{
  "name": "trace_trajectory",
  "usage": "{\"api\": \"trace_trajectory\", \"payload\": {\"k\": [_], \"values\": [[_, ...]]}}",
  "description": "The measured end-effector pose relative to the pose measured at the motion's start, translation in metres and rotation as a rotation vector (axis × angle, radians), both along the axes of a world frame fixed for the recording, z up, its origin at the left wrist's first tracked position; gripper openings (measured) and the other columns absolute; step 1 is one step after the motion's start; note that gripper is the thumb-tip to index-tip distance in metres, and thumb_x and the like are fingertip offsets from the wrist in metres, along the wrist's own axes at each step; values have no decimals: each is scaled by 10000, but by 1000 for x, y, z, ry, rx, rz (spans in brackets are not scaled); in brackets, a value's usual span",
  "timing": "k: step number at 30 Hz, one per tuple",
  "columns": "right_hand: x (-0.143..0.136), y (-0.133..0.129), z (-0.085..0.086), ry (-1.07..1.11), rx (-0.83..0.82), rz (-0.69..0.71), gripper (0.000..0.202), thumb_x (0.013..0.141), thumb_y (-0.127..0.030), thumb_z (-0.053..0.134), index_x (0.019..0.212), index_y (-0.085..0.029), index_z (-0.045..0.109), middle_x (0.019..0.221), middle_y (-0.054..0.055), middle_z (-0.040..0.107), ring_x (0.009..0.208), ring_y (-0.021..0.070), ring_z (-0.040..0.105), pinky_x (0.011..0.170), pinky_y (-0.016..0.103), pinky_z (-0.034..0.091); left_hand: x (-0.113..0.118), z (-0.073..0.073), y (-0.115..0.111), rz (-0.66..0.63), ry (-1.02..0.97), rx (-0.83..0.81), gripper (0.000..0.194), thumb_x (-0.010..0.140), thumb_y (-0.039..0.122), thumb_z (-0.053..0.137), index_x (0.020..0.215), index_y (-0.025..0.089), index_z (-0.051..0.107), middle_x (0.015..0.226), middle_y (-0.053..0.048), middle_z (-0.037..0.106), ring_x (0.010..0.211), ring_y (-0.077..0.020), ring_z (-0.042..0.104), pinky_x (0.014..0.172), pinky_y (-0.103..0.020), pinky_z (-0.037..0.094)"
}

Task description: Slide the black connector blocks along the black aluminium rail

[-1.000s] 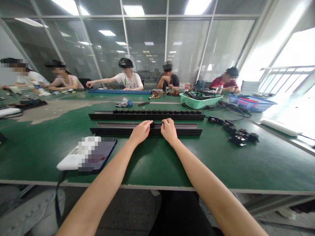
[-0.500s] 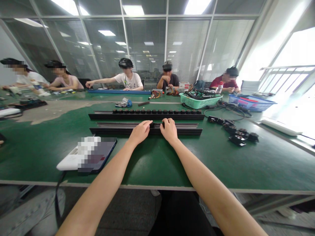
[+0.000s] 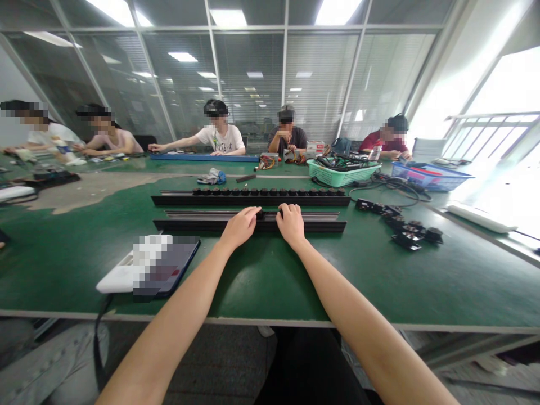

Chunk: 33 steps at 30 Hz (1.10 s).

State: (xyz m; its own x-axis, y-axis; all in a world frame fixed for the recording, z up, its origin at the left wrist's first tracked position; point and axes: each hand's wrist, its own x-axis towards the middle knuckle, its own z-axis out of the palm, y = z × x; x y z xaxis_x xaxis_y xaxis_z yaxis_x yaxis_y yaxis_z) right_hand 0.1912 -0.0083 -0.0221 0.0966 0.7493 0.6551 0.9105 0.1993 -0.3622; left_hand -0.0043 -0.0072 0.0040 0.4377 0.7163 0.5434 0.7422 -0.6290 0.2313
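A long black rail point(image 3: 194, 225) with an open channel lies crosswise in front of me. My left hand point(image 3: 242, 226) is closed at its middle, its fingertips on a small black block point(image 3: 260, 215) seated in the channel. Just to the right, my right hand point(image 3: 291, 221) bends its fingers over the same rail, closed; a bit of something dark shows at its fingertips, mostly covered. Behind lies a second black rail point(image 3: 253, 201), carrying a row of small black modules point(image 3: 270, 192) along most of its length.
Loose black modules point(image 3: 415, 228) lie to the right. At left are a white device point(image 3: 118, 275) and a dark phone point(image 3: 188, 256). Farther back stand a green basket point(image 3: 346, 176) of cables and a blue basket point(image 3: 447, 181). Several people sit across the table.
My right hand has shifted very slightly to the right along the rail. My left hand, the block and both rails look unmoved.
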Motion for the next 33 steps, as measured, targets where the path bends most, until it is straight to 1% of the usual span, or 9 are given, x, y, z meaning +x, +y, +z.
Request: {"api": "trace_trajectory", "payload": {"k": [4,7,12,16,21,26,33], "values": [[1,2,-2,17,32,-3,218,960,-165,501,1078,-188,683,1035,130,655,1083,288,522,1038,436,424,0,0,1,-2,4,-5,447,1017,218,390,1406,206,611,1448,-84,635,1332,-238,609,1164,-418,476],[2,2,-2,14,18,-9,223,963,-169,496,1083,-182,683,1041,137,653,1082,290,511,1004,421,434,0,0,0,-1,9,-5,450,1014,212,392,1409,202,607,1449,-85,633,1332,-238,608,1159,-414,480],[2,2,-2,18,16,-9,217,969,-175,503,1087,-179,685,1042,133,652,1085,286,506,982,404,436,0,1,-1,-2,15,-3,452,1016,212,391,1413,189,605,1450,-88,632,1321,-245,615,1158,-418,481],[2,1,-1,14,11,-9,220,972,-178,499,1090,-175,685,1044,139,656,1083,291,502,964,399,440,0,0,0,4,19,0,451,1017,215,393,1416,215,603,1451,-73,630,1317,-243,617,1148,-414,491],[3,-1,2,20,-20,-26,214,963,-169,511,1090,-181,683,1056,134,654,1091,283,505,961,383,438,0,0,0,3,18,1,448,1017,217,395,1412,214,606,1445,-81,633,1317,-248,616,1148,-421,489],[4,0,1,29,3,-16,218,952,-163,503,1074,-183,683,1037,136,654,1063,286,500,931,389,439,0,0,0,1,13,2,447,1015,220,400,1412,234,605,1446,-70,631,1321,-240,613,1149,-416,488],[5,1,0,47,11,-25,211,938,-164,514,1057,-189,686,1030,129,655,1055,286,496,896,372,444,-1,-2,2,-7,27,10,452,1023,228,383,1422,201,594,1456,-89,620,1328,-251,605,1152,-425,484]]}}
